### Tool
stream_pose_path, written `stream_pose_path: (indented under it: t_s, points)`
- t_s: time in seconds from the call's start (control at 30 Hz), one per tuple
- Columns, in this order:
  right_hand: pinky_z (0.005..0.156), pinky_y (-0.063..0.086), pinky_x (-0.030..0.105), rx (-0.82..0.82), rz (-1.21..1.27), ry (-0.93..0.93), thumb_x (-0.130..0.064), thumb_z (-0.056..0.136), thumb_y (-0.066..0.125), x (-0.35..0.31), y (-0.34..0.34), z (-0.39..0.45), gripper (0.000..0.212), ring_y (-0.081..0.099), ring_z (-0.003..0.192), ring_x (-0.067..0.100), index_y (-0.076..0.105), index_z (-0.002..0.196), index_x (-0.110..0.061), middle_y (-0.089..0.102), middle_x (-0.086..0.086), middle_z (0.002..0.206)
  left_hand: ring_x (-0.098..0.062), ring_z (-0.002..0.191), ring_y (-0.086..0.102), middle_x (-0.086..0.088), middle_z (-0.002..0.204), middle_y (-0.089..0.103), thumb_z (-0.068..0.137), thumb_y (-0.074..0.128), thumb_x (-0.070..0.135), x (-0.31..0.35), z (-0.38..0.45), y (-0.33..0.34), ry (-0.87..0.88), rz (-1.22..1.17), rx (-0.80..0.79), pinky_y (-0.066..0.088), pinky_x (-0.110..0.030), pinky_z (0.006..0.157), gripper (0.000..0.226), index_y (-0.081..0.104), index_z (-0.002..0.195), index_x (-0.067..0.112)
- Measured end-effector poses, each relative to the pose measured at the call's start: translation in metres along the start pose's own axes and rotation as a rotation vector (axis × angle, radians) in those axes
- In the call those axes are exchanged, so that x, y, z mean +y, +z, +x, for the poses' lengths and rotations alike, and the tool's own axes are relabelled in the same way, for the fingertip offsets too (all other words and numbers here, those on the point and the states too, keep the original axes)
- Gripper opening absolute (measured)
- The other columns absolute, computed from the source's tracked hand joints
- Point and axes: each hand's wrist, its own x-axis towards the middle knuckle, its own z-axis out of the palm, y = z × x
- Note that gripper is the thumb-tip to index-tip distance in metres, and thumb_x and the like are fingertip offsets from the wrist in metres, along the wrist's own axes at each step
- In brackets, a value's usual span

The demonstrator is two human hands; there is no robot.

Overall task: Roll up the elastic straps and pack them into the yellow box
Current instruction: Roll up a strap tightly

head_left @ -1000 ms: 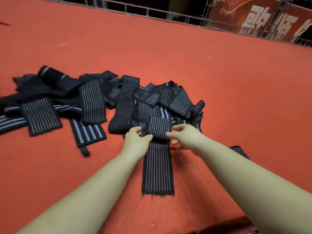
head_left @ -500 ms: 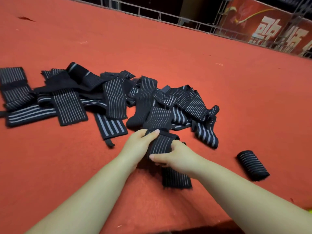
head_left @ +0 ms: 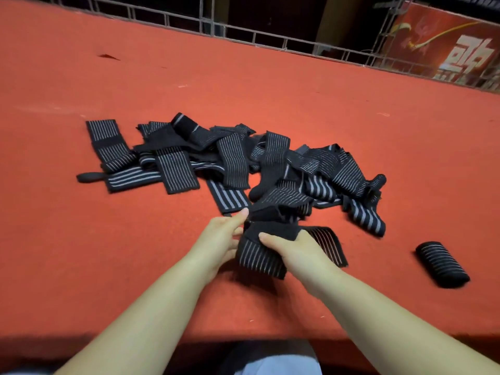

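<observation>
A black elastic strap with thin grey stripes (head_left: 259,257) is bunched between my two hands near the table's front. My left hand (head_left: 220,236) grips its left side, thumb on top. My right hand (head_left: 293,249) holds its right side, and a loose end (head_left: 331,246) fans out past that hand. Behind them lies a loose pile of several unrolled straps (head_left: 235,163). One rolled strap (head_left: 442,263) lies alone at the right. The yellow box is not in view.
The red felt table (head_left: 270,90) stretches far back to a metal railing (head_left: 243,28). A red banner (head_left: 446,50) hangs at the back right. The table's front edge (head_left: 243,339) is just below my forearms.
The strap lay flat and long towards me a second ago; now most of it is gathered up between my hands. The view has shifted right and the rolled strap has come into sight.
</observation>
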Motion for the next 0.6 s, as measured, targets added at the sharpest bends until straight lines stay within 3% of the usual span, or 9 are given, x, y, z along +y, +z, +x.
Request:
stream_pose_path:
  t_s: [0.13,0.2,0.27,0.33,0.43,0.53,0.6]
  points:
    - [0.09,0.052,0.024,-0.06,-0.069,-0.061,-0.006,0.088,0.06,-0.004,-0.001,-0.012,0.023,0.068,0.093,0.005,0.07,0.088,-0.027,0.073,-0.007,0.095,-0.018,0.075,0.069,-0.008,0.089,0.073,0.093,0.054,0.02,0.003,0.003,0.007,-0.001,-0.055,-0.079,0.054,-0.029,0.073,0.019,0.069,0.096,0.009]
    - [0.088,0.052,0.024,-0.039,-0.07,-0.062,-0.008,0.088,0.06,-0.004,-0.01,-0.016,0.021,0.068,0.094,0.007,0.07,0.092,-0.026,0.074,-0.006,0.097,-0.023,0.078,0.067,-0.014,0.092,0.072,0.092,0.056,0.017,0.004,0.009,0.015,0.039,-0.033,-0.068,0.053,-0.033,0.075,0.016,0.068,0.092,0.007]
    - [0.084,0.052,0.023,-0.005,-0.032,-0.048,-0.005,0.088,0.059,-0.005,-0.022,-0.019,0.022,0.069,0.094,0.01,0.07,0.095,-0.023,0.074,-0.004,0.099,-0.022,0.075,0.066,-0.011,0.087,0.071,0.091,0.057,0.016,0.005,0.019,0.022,0.083,-0.013,-0.035,0.053,-0.03,0.069,0.012,0.067,0.085,0.011]
    - [0.076,0.053,0.022,0.048,0.033,-0.023,-0.001,0.088,0.058,-0.005,-0.036,-0.02,0.023,0.069,0.09,0.012,0.069,0.095,-0.019,0.074,-0.003,0.096,-0.013,0.061,0.06,-0.002,0.081,0.068,0.092,0.058,0.019,0.007,0.031,0.025,0.058,-0.004,0.036,0.049,-0.02,0.053,0.009,0.064,0.085,0.016]
    - [0.074,0.052,0.03,0.165,0.128,0.006,0.002,0.087,0.056,-0.007,-0.058,-0.021,0.023,0.068,0.084,0.019,0.07,0.095,-0.015,0.074,0.002,0.092,-0.006,0.052,0.044,0.002,0.072,0.057,0.092,0.058,0.021,0.009,0.05,0.016,-0.019,0.142,0.106,0.038,-0.012,0.039,0.01,0.057,0.082,0.018]
    - [0.073,0.053,0.031,0.245,0.177,-0.006,0.002,0.087,0.054,-0.011,-0.075,-0.022,0.023,0.07,0.081,0.018,0.07,0.096,-0.012,0.074,0.005,0.09,-0.011,0.05,0.04,-0.001,0.063,0.048,0.092,0.057,0.014,0.007,0.064,-0.003,0.009,0.319,0.215,0.036,-0.014,0.036,0.016,0.052,0.077,0.015]
    - [0.066,0.05,0.026,0.28,0.188,-0.015,0.003,0.087,0.054,-0.015,-0.08,-0.022,0.023,0.069,0.072,0.011,0.07,0.091,-0.013,0.074,0.0,0.081,-0.017,0.052,0.047,-0.005,0.063,0.053,0.088,0.063,0.013,0.006,0.069,-0.02,0.02,0.492,0.306,0.038,-0.022,0.045,0.018,0.053,0.073,0.012]
